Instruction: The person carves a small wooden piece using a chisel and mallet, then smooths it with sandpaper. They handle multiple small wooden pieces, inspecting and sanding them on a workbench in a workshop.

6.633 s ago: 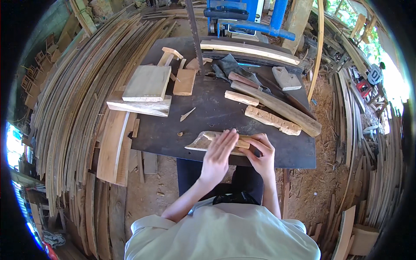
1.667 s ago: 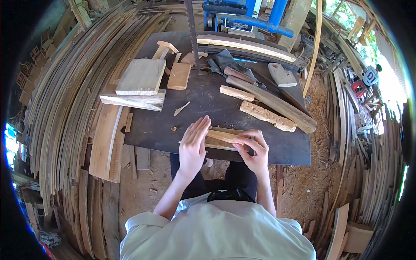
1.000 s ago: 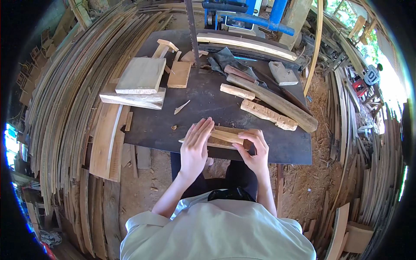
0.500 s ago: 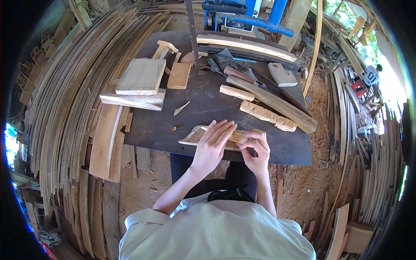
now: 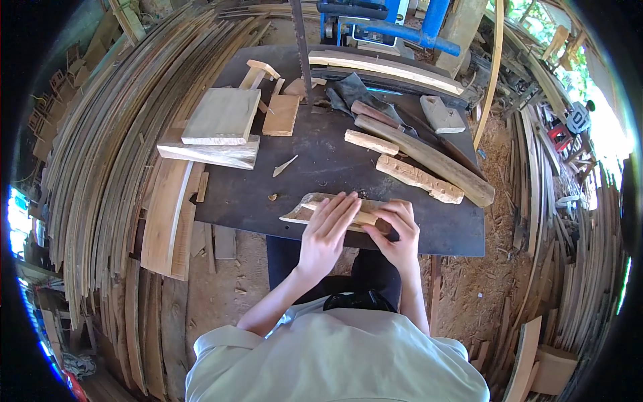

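Note:
At the near edge of the dark saw table lies a curved, rough-edged piece of wood. My left hand lies over its middle, fingers stretched out together and pointing away from me. A smaller light wood block rests against the curved piece, partly under the left fingertips. Its right end is pinched between the thumb and fingers of my right hand. Both palms hide part of the wood. Farther off, an upright saw blade rises from the table, apart from both hands.
Stacked boards and a small brown block stand at the table's left. Long wood pieces and a dark cloth lie to the right. A wood sliver lies ahead. Long planks flank the left; a person is far right.
The right fingers have closed in lower around the small block's end. The left hand stays over the wood, its fingers tilted slightly. The whole view has shifted a little.

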A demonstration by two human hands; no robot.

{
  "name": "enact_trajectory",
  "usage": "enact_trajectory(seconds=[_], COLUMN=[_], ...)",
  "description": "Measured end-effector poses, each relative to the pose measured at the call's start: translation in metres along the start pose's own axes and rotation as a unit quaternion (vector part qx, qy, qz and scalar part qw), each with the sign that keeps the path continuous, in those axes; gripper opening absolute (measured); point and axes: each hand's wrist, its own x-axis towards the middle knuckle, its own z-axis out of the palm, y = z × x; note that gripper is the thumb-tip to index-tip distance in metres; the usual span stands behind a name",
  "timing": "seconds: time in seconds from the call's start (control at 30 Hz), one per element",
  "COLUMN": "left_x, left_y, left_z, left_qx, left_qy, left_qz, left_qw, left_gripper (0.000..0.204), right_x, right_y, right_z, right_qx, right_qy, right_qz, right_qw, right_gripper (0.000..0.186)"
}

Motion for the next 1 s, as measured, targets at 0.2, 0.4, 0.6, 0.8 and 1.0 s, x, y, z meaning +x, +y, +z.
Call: enact_trajectory(seconds=[0.2,0.4,0.6,0.8,1.0], left_x=[0.012,0.006,0.006,0.013,0.001], left_y=[0.006,-0.028,0.006,-0.004,-0.018], left_z=[0.004,-0.018,0.003,-0.004,-0.010], left_qx=[-0.008,0.023,-0.014,-0.018,0.033], left_qy=[-0.017,0.017,-0.008,-0.008,0.046], left_qz=[0.025,-0.038,-0.008,-0.029,-0.110], left_qw=[1.000,0.999,1.000,0.999,0.992], left_gripper=[0.050,0.045,0.052,0.049,0.042], right_x=[-0.001,0.000,-0.002,0.000,0.000], right_y=[0.003,0.000,0.002,0.002,-0.002], right_z=[0.001,0.003,0.003,0.001,0.003], right_qx=[-0.032,-0.022,-0.030,-0.021,-0.005], right_qy=[0.027,0.039,0.034,0.032,0.041], right_qz=[-0.029,0.004,-0.008,-0.012,0.020], right_qw=[0.999,0.999,0.999,0.999,0.999], right_gripper=[0.032,0.032,0.033,0.032,0.031])
